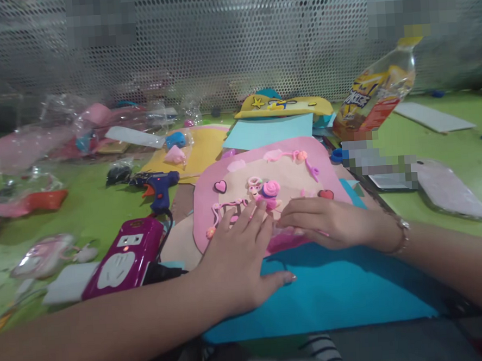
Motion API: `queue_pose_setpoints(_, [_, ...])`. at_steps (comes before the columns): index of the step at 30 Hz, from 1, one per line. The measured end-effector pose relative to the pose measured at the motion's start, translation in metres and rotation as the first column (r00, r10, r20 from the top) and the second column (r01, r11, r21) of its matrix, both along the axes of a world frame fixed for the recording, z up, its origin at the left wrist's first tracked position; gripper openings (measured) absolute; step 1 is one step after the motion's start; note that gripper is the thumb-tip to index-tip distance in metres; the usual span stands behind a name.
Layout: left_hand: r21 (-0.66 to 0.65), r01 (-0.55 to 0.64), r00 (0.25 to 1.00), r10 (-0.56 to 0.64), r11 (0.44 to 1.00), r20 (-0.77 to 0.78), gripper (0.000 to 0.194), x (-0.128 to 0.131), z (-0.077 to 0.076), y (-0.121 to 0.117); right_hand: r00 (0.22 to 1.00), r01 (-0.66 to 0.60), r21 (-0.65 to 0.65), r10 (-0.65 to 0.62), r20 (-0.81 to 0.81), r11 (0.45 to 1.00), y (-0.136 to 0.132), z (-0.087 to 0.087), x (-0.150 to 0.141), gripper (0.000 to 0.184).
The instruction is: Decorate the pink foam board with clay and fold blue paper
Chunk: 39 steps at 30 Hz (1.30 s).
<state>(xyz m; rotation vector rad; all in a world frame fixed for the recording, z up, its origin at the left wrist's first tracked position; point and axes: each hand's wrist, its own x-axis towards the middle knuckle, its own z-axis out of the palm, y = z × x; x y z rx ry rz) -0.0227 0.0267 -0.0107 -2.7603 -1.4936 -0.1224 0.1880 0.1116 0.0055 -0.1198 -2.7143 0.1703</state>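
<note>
A pink-edged craft panel with a beige middle lies in front of me. On it sit a pink-and-purple snail-like clay figure, clay hearts and curled clay trims. My left hand rests open over the panel's lower left, fingers spread and thumb out towards the blue sheet. My right hand lies over the lower right, its fingers stretched out side by side near the figure's base. What lies under its fingertips is hidden. A blue sheet is beneath both hands.
To the left are a blue glue gun and a magenta power strip with cables. A tilted plastic bottle, a phone case and a blue cap stand right. Behind lies a yellow decorated piece.
</note>
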Motion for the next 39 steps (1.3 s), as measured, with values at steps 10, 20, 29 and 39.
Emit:
queue_pose_setpoints(10, [-0.001,0.005,1.0,-0.005,1.0,-0.006,0.087,0.001,0.001,0.001,0.998,-0.015,-0.244,-0.001,-0.065,0.97,0.003,0.002,0.002,0.028])
queue_pose_setpoints(20, [-0.017,0.001,1.0,0.0,1.0,0.011,0.087,-0.001,0.0,0.0,0.99,-0.021,-0.38,-0.033,-0.137,0.925,0.006,0.003,0.002,0.027])
queue_pose_setpoints(29, [-0.033,0.0,1.0,0.0,0.999,-0.004,0.087,-0.001,0.0,0.0,0.976,0.048,-0.515,-0.15,-0.159,0.856,0.008,0.003,0.0,0.034])
queue_pose_setpoints(39, [-0.065,-0.001,1.0,0.002,0.998,0.014,0.087,0.0,0.002,0.002,0.957,0.102,-0.637,-0.25,-0.146,0.764,0.012,0.005,0.001,0.038])
